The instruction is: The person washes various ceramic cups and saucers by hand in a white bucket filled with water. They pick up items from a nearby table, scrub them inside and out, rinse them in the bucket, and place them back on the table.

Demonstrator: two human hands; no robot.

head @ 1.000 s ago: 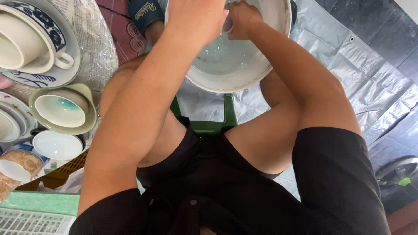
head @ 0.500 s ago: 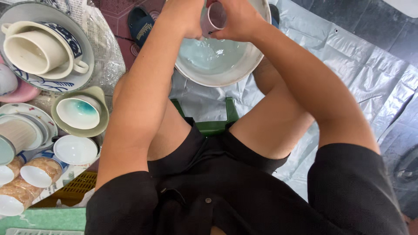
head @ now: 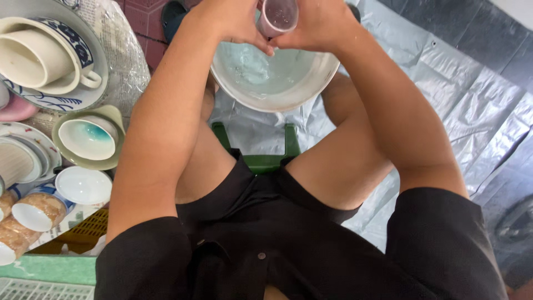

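Since the earlier frame, my view has slid down so the white basin (head: 275,78) sits higher, and my left hand (head: 233,22) and right hand (head: 319,25) clasp a small pinkish cup (head: 277,15) above its water at top centre, so drips fall inside.

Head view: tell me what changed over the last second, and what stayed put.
The small pinkish cup, barely visible between the hands a second ago, now shows its open mouth, turned up toward the camera. Both the left hand and right hand kept hold of it over the white basin of water. The view dropped, so the basin and hands sit higher in frame. The stacked crockery at the left did not move.
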